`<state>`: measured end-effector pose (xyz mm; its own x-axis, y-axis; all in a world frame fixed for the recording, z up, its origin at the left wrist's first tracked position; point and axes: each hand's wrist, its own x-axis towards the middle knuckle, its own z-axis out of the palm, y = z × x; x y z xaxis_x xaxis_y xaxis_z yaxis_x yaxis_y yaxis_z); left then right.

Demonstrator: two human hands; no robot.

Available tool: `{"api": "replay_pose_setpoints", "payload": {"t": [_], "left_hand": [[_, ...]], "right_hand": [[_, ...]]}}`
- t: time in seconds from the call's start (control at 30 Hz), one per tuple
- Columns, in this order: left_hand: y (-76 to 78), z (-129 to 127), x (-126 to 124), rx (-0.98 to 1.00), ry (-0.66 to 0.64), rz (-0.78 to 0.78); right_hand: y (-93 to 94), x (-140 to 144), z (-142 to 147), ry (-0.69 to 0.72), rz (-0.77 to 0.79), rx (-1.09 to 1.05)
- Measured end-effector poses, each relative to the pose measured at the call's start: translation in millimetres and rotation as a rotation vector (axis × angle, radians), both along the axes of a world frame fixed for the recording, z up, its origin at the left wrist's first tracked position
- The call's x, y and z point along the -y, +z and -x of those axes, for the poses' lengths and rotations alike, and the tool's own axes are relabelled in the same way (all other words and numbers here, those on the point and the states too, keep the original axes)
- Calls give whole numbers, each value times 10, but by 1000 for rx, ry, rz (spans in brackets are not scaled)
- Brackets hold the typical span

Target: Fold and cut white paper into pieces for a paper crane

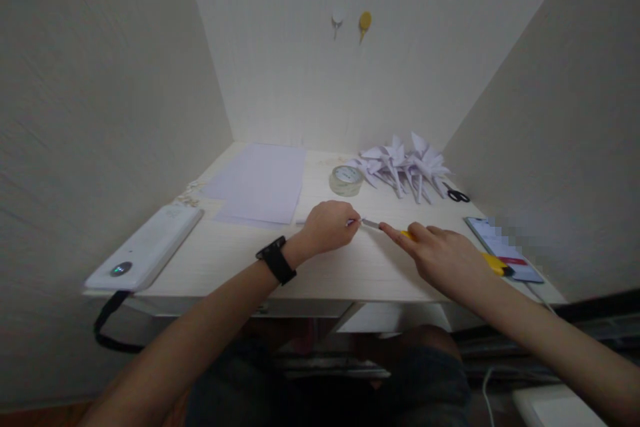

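Pale walls close in on three sides of a light wooden bench (240,260), with two small hooks on the back wall. The right hand (445,257) grips a yellow craft knife (493,263), forefinger laid along it, its blade (371,223) pointing left toward the left hand (327,227). That hand is closed, pinching a thin strip (301,221) that runs left to right; blade tip and pinch nearly meet. Behind lie paper sheets (260,183), a tape roll (346,180), folded paper cranes (403,163) and scissors (457,195).
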<state>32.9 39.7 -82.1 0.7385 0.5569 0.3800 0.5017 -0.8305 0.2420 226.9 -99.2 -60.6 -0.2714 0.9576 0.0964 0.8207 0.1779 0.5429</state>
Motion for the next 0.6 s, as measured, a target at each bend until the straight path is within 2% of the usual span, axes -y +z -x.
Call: {"api": "replay_pose_setpoints", "payload": {"t": [0.1,0.5,0.6], "left_hand": [[5,-4,2,3,18,-16],[-24,-5,-6,4,1,-5],[-6,-4,-11,22,10,6]], "right_hand": [[-20,4,8,-27,30,-57],[-3,19,33,-12,-51,24],[-13,25,41,-47,-25,-58]]}}
